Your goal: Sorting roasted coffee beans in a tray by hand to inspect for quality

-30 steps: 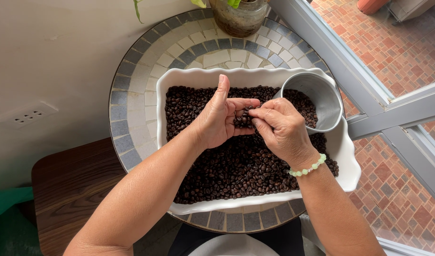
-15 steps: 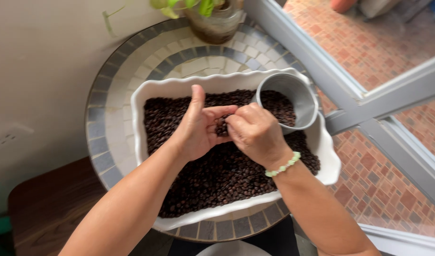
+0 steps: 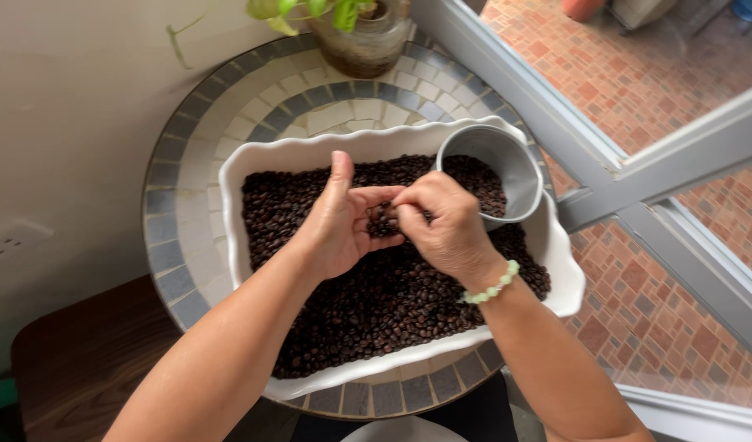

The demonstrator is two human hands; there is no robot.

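A white scalloped baking dish (image 3: pixel 261 164) full of dark coffee beans (image 3: pixel 384 303) sits on a round mosaic table (image 3: pixel 204 155). My left hand (image 3: pixel 339 225) is cupped above the dish, thumb up, with a small pile of beans in its palm. My right hand (image 3: pixel 445 225), with a green bead bracelet at the wrist, has its fingertips pinched in that pile. A grey metal cup (image 3: pixel 499 168) lies tilted in the dish's far right corner, just beyond my right hand.
A glass jar with a green plant (image 3: pixel 363 33) stands at the table's far edge. A dark wooden stool (image 3: pixel 81 360) is at lower left beside a beige wall. To the right is a metal door frame (image 3: pixel 638 172) and brick paving outside.
The view has shifted, so the table and dish appear lower and to the left. My hands keep the same pose, the right fingers working slightly in the beans on my left palm.
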